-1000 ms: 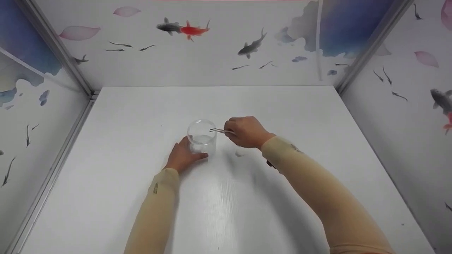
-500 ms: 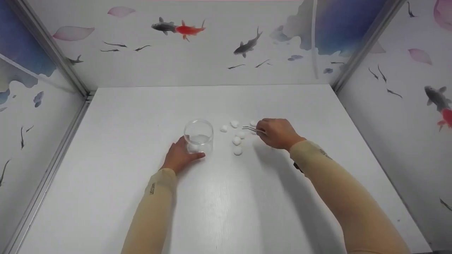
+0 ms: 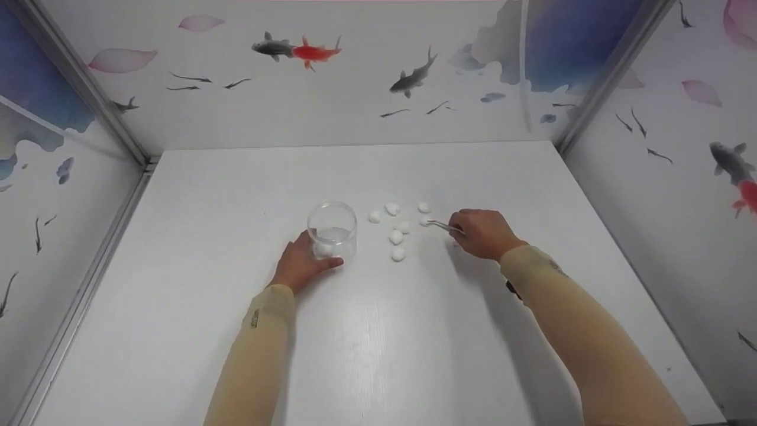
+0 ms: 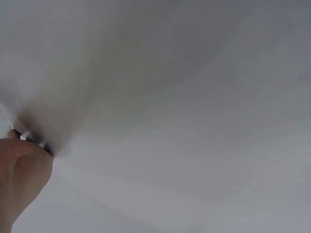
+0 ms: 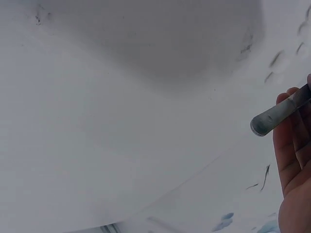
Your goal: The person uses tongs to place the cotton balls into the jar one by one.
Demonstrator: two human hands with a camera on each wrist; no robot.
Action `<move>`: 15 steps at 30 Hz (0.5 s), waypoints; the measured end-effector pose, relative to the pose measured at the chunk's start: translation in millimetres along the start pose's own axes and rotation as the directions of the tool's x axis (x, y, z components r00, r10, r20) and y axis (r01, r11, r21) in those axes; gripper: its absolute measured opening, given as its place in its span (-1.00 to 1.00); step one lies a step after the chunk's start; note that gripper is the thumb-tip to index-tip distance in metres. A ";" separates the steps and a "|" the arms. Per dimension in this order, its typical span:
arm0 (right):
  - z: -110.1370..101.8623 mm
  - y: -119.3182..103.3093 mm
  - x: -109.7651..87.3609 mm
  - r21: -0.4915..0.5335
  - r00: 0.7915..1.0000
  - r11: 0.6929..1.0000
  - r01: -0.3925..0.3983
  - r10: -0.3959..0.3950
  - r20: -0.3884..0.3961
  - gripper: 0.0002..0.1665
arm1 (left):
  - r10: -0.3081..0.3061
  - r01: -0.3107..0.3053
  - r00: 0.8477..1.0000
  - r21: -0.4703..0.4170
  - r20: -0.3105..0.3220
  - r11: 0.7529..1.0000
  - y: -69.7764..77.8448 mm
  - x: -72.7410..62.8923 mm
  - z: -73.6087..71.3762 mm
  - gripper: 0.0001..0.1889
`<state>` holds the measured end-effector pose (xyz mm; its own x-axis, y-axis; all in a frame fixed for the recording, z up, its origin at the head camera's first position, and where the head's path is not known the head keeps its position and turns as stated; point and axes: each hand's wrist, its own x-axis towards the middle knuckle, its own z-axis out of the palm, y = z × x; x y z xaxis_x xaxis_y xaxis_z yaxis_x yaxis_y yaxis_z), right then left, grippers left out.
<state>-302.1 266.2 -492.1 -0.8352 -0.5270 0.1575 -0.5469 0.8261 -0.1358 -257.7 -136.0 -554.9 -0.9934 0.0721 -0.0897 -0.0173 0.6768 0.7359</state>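
Observation:
In the head view my left hand [image 3: 301, 261] holds a clear jar [image 3: 332, 222] from its left side, thumb across the front. White stuff like a cotton ball [image 3: 323, 249] shows low inside the jar. My right hand [image 3: 485, 232] grips metal tweezers [image 3: 445, 226], whose tips reach a cotton ball [image 3: 423, 220] on the table; whether they pinch it is too small to tell. The tweezers' rounded end [image 5: 265, 124] sticks out of the hand in the right wrist view. In the left wrist view, only part of the left hand [image 4: 24, 170] shows at the edge.
Several more cotton balls [image 3: 395, 237] lie between the jar and the right hand. The white table [image 3: 355, 355] runs back to a wall [image 3: 331, 118] printed with fish. Further printed panels [image 3: 662, 236] stand along the left and right sides.
My right hand has swung from beside the jar's mouth to the right, then slightly nearer, bringing the tweezers' tips to the right-hand cotton ball. The left hand stays on the jar.

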 end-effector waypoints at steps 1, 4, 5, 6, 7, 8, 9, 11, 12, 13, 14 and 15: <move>1.4 0.5 -1.0 0.003 1.000 1.000 -0.002 0.002 0.005 -0.93 | 0.000 0.000 1.000 0.000 -0.002 1.000 -0.1 -0.2 0.2 0.12; 3.5 1.1 -4.4 0.013 1.000 1.000 -0.002 0.002 0.012 -0.92 | 0.002 -0.002 1.000 -0.007 -0.005 1.000 0.3 -0.5 0.0 0.11; 4.1 1.5 -5.4 0.015 1.000 1.000 0.001 -0.001 0.013 -0.92 | 0.002 -0.002 1.000 -0.011 -0.005 1.000 0.7 -0.7 -0.3 0.11; 4.7 1.9 -6.4 0.014 1.000 1.000 0.006 -0.006 0.015 -0.92 | -0.002 0.002 1.000 -0.014 -0.004 1.000 1.2 -1.0 -0.6 0.10; 5.1 2.4 -7.3 0.014 1.000 1.000 0.008 -0.008 0.017 -0.92 | -0.009 0.009 1.000 -0.017 -0.002 1.000 1.7 -1.2 -0.7 0.10; 5.5 3.1 -8.1 0.013 1.000 1.000 0.009 -0.009 0.016 -0.92 | -0.012 0.012 1.000 -0.019 0.000 1.000 2.2 -1.4 -0.9 0.09; 5.9 3.9 -8.5 0.010 1.000 1.000 0.010 -0.010 0.014 -0.92 | -0.018 0.018 1.000 -0.018 0.001 1.000 2.6 -1.7 -1.1 0.09; 6.6 6.1 -8.8 0.004 1.000 1.000 0.011 -0.011 0.010 -0.92 | -0.023 0.023 1.000 -0.017 0.001 1.000 3.3 -2.1 -1.6 0.08; 6.6 7.1 -8.7 0.002 1.000 1.000 0.012 -0.012 0.008 -0.92 | -0.026 0.026 1.000 -0.015 0.002 1.000 3.6 -2.3 -1.8 0.08; 6.3 7.9 -8.6 0.001 1.000 1.000 0.011 -0.011 0.006 -0.92 | -0.024 0.024 1.000 -0.013 0.001 1.000 3.8 -2.4 -2.0 0.08; 5.9 8.7 -8.2 -0.001 1.000 1.000 0.011 -0.011 0.005 -0.92 | -0.024 0.024 1.000 -0.010 0.001 1.000 3.9 -2.4 -2.1 0.08; 5.3 9.5 -7.9 -0.001 1.000 1.000 0.010 -0.010 0.005 -0.93 | -0.018 0.018 1.000 -0.006 0.002 1.000 4.0 -2.4 -2.2 0.08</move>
<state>-300.9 277.1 -499.7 -0.8302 -0.5358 0.1538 -0.5548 0.8212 -0.1338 -255.7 -135.0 -550.3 -0.9927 0.0611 -0.1039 -0.0359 0.6733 0.7385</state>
